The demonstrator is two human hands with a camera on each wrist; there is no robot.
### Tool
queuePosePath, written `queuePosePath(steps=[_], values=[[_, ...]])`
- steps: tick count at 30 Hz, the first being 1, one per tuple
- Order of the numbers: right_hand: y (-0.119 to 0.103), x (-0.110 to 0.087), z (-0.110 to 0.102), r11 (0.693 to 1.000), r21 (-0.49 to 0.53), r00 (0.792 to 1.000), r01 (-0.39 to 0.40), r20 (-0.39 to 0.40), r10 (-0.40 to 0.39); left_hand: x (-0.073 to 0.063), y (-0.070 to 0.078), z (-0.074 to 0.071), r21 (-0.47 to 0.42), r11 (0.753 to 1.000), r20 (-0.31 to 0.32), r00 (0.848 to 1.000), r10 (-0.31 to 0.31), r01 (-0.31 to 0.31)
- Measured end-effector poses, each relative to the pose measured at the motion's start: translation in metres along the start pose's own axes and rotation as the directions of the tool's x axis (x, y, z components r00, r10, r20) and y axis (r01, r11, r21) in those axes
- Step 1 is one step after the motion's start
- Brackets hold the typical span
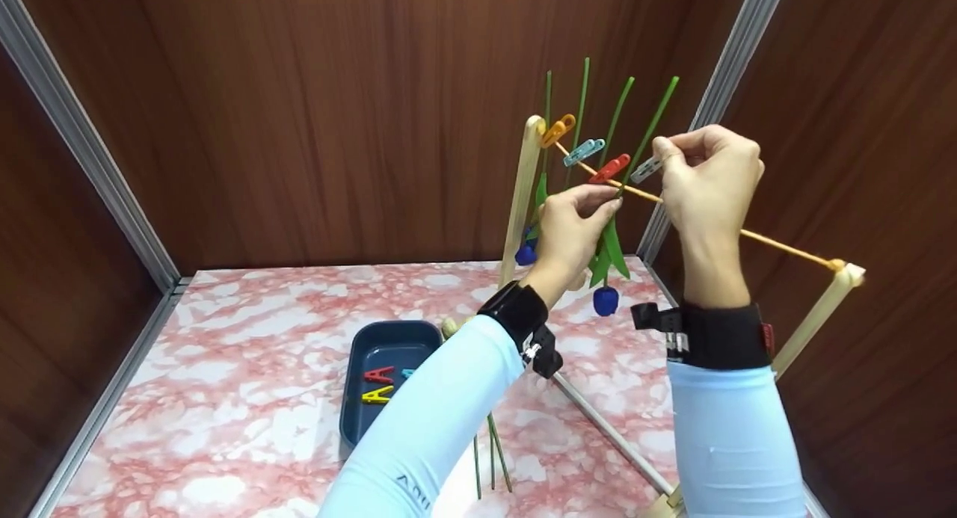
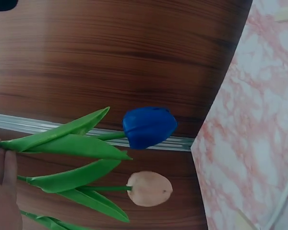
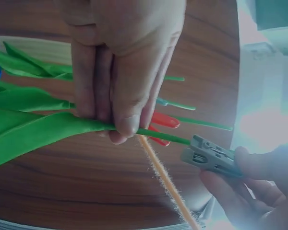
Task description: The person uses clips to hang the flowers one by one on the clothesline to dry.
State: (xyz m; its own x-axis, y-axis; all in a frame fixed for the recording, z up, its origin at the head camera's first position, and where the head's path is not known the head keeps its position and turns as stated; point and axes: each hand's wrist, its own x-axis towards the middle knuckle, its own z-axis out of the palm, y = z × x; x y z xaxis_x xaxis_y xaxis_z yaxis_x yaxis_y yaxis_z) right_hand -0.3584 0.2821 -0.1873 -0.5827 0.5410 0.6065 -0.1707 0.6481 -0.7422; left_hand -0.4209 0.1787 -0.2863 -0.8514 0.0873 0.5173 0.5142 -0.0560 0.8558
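My left hand (image 1: 572, 230) pinches the stem of an upside-down blue tulip (image 1: 605, 301) beside the orange cord (image 1: 785, 247). In the left wrist view the bloom (image 2: 150, 127) hangs beside a pale tulip (image 2: 150, 189). Thumb and fingers of my right hand (image 1: 710, 178) hold a grey clothespin (image 3: 212, 155). Its tip is at the green stem (image 3: 163, 136), past the left fingers; whether it grips the stem I cannot tell. Further along the cord sit a red clothespin (image 1: 610, 169), a light blue clothespin (image 1: 583, 152) and an orange clothespin (image 1: 557, 131), with stems rising by them.
A wooden post (image 1: 521, 196) holds the cord's far end, another post (image 1: 819, 316) the near right end. On the marbled table, a dark blue tray (image 1: 346, 398) contains red, yellow and blue clothespins. Several loose stems (image 1: 493, 451) lie beside it, partly behind my left arm.
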Motion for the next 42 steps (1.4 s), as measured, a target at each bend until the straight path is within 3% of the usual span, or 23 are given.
queuePosePath(steps=[6,22,27,35,42], values=[[0.005,0.003,0.004,0.998,-0.058,0.997,-0.02,0.07,0.024,0.002,0.001,0.006,-0.058,0.997,-0.011,0.999,-0.047,0.046],[0.008,0.004,0.008,0.986,-0.156,0.976,-0.052,0.199,0.083,0.007,0.002,0.008,-0.158,0.986,-0.07,0.996,-0.054,0.042],[0.011,0.004,0.009,0.988,-0.137,0.975,-0.067,0.201,0.094,0.004,-0.003,0.009,-0.178,0.983,-0.06,0.997,-0.047,0.036],[0.01,0.0,0.009,0.994,-0.107,0.987,-0.03,0.151,0.046,0.001,-0.002,0.01,-0.197,0.98,-0.045,0.998,-0.045,0.036],[0.008,0.002,0.005,0.988,-0.15,0.971,-0.041,0.228,0.075,0.0,0.0,0.011,-0.259,0.965,-0.06,0.997,-0.058,0.04]])
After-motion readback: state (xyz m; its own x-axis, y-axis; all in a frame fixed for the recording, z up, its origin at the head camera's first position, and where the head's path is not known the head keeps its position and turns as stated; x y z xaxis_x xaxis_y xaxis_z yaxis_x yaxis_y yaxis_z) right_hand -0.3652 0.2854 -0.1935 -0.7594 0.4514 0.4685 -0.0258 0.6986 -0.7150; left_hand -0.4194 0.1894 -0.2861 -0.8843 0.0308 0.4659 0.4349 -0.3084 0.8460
